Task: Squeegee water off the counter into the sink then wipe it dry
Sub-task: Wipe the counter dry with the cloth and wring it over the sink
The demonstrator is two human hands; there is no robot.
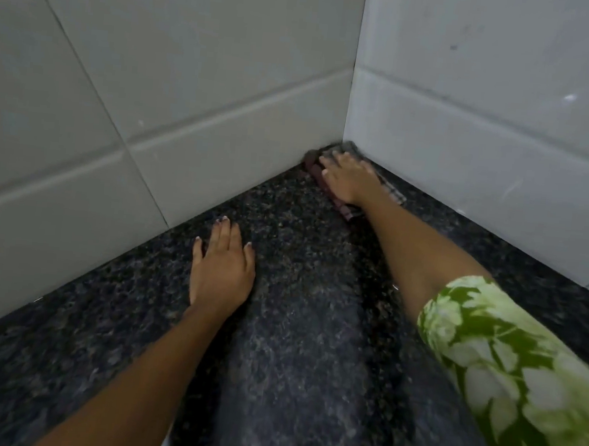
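Note:
A dark speckled granite counter (304, 331) runs into a corner of two white tiled walls. A checked cloth (346, 211), brownish and grey, lies pushed into that corner. My right hand (347, 181) presses flat on top of the cloth, fingers pointing at the corner, and hides most of it. My left hand (222, 269) rests palm down on the bare counter nearer to me, fingers spread, holding nothing. No squeegee and no sink are in view.
The left tiled wall (118, 98) and the right tiled wall (494, 116) close the counter in on two sides. A green and white patterned sleeve (510, 358) covers my right upper arm.

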